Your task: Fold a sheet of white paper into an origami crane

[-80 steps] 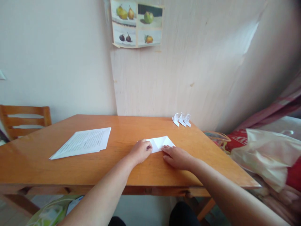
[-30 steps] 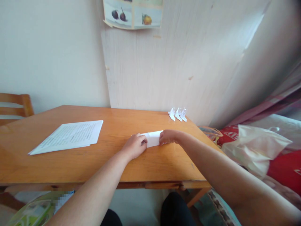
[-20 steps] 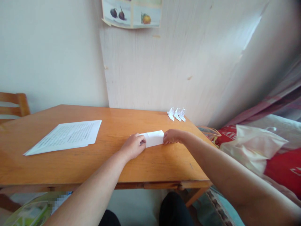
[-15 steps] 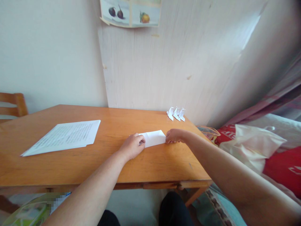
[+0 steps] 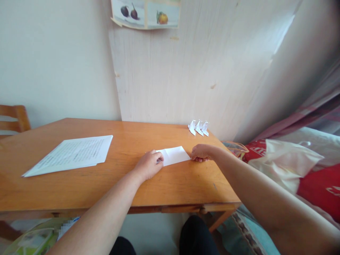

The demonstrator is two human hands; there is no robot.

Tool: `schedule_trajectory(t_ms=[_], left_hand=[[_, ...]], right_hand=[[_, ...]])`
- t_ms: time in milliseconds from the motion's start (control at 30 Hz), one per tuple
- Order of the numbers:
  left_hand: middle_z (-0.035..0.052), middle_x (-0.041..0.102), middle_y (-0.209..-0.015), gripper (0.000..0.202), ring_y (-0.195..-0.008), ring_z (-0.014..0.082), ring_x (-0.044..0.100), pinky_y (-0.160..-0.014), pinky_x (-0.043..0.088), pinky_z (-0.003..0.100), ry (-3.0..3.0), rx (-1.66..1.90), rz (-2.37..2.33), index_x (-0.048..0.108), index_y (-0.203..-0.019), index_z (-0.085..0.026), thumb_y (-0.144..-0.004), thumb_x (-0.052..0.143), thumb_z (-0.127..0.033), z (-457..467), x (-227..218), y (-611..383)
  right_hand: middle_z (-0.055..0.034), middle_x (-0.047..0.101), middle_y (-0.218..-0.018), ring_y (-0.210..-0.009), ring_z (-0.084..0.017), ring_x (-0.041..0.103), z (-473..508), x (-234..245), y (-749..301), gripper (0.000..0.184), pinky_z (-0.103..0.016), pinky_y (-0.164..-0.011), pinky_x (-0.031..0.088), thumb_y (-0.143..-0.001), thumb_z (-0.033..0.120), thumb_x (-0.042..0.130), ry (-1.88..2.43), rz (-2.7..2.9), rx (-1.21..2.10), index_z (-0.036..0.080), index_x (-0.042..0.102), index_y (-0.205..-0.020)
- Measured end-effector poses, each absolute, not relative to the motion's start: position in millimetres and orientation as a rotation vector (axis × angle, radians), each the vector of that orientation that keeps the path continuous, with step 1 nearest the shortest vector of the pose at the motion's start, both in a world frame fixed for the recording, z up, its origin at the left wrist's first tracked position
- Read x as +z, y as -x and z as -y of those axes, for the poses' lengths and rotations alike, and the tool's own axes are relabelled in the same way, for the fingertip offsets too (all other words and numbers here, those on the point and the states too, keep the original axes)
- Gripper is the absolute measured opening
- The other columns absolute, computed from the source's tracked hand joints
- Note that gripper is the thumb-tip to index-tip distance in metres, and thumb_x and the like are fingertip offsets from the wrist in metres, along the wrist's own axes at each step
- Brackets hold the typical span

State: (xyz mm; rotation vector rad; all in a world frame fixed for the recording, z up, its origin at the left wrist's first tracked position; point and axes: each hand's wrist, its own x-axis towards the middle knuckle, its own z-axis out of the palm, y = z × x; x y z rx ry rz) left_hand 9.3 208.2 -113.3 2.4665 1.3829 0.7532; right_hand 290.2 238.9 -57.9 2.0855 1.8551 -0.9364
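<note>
A folded sheet of white paper (image 5: 174, 156) lies on the wooden table between my two hands. My left hand (image 5: 150, 164) rests at the paper's left end, its fingers curled over that edge and closed on it. At the right end, my right hand (image 5: 200, 153) pinches the near right corner, which reaches out as a point toward the fingertips. Creases show faintly near the left part of the paper. My left hand covers the left end.
Several printed sheets (image 5: 77, 154) lie stacked at the table's left. Three small folded paper figures (image 5: 198, 128) stand at the far right edge. Bags (image 5: 287, 163) are heaped right of the table (image 5: 127, 194). A wooden chair (image 5: 18, 118) stands far left, by the wall.
My right hand has moved slightly to the right, and the paper's near right corner has come out with it. My left hand has stayed in place.
</note>
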Motion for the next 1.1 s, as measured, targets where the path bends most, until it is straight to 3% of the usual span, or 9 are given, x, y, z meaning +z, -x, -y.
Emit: schedule_trajectory(t_ms=[400, 467, 533, 667, 900, 1100], left_hand=[[0.0043, 0.065, -0.091, 0.012, -0.085, 0.0194, 0.062, -0.076, 0.046, 0.029, -2.482, 0.776, -1.364, 0.070, -0.086, -0.021, -0.080, 0.062, -0.015, -209.5, -115.8, -9.5], [0.0044, 0.065, -0.091, 0.013, -0.084, 0.0191, 0.062, -0.076, 0.046, 0.028, -2.488, 0.781, -1.358, 0.070, -0.087, -0.021, -0.081, 0.061, -0.014, -209.6, -116.7, -9.4], [0.0046, 0.065, -0.092, 0.014, -0.084, 0.0191, 0.062, -0.075, 0.046, 0.028, -2.494, 0.787, -1.354, 0.070, -0.087, -0.021, -0.081, 0.060, -0.014, -209.4, -117.2, -9.3], [0.0053, 0.066, -0.091, 0.015, -0.084, 0.0199, 0.063, -0.074, 0.047, 0.029, -2.498, 0.796, -1.356, 0.071, -0.088, -0.021, -0.083, 0.058, -0.014, -208.9, -117.6, -9.6], [0.0056, 0.070, -0.100, 0.021, -0.093, 0.0202, 0.064, -0.081, 0.049, 0.028, -2.453, 0.771, -1.337, 0.073, -0.091, -0.022, -0.082, 0.056, -0.013, -209.5, -115.5, -8.3], [0.0012, 0.075, -0.100, 0.025, -0.094, 0.0204, 0.066, -0.080, 0.048, 0.028, -2.339, 0.704, -1.399, 0.076, -0.095, -0.026, -0.084, 0.055, -0.018, -210.3, -104.6, 11.0]], right_hand=[[-0.0092, 0.062, -0.126, -0.104, -0.023, 0.064, -224.0, -50.4, -258.4, 0.033, -0.043, -0.088, 0.056, -0.097, 0.037, 0.061, -2.116, -2.145, -0.876, 0.018, 0.061, -0.125], [-0.0068, 0.069, -0.106, -0.089, -0.020, 0.066, -219.7, -51.8, -242.8, 0.023, -0.032, -0.075, 0.055, -0.094, 0.032, 0.063, -2.057, -2.251, -0.915, 0.015, 0.067, -0.110], [-0.0044, 0.070, -0.086, -0.073, -0.015, 0.062, -216.5, -53.8, -227.1, 0.012, -0.023, -0.060, 0.047, -0.085, 0.022, 0.064, -1.999, -2.342, -0.949, 0.015, 0.069, -0.094], [-0.0009, 0.064, -0.070, -0.059, -0.012, 0.055, -214.2, -57.2, -205.4, 0.006, -0.021, -0.051, 0.037, -0.075, 0.017, 0.062, -1.912, -2.407, -0.953, 0.017, 0.065, -0.081], [-0.0021, 0.064, -0.067, -0.059, -0.014, 0.056, -219.2, -59.5, -198.7, 0.010, -0.022, -0.049, 0.037, -0.068, 0.013, 0.063, -1.855, -2.372, -0.785, 0.017, 0.063, -0.077], [-0.0028, 0.066, -0.070, -0.061, -0.015, 0.058, -219.7, -57.8, -195.8, 0.009, -0.023, -0.053, 0.039, -0.070, 0.016, 0.061, -1.783, -2.343, -0.700, 0.017, 0.064, -0.078]])
